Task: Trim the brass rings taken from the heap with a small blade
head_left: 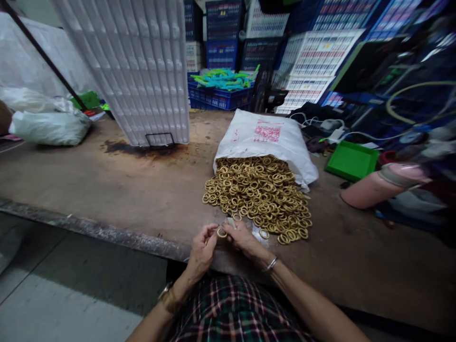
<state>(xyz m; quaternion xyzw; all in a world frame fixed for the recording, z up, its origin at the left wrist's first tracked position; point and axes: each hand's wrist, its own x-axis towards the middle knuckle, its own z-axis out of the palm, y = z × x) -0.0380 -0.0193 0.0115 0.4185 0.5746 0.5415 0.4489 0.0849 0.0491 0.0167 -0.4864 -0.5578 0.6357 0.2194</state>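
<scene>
Near the table's front edge, my left hand (204, 246) has its fingers pinched on a single brass-coloured ring (221, 233). My right hand (242, 237) is closed around a small pale tool (231, 222) with a dark end, its fingertips beside the same ring. Just beyond my hands lies a heap of brass-coloured rings (263, 190), spilling from the open mouth of a white sack (245, 128) with red print. One loose ring (264, 233) rests right of my right hand.
A tall white ribbed panel (142, 71) stands at the back left on the table (71, 175). Plastic bags (53, 128) lie far left. A blue crate (221, 97) of green and teal pieces is behind. A green tray (352, 160) and pink bottle (381, 186) are right.
</scene>
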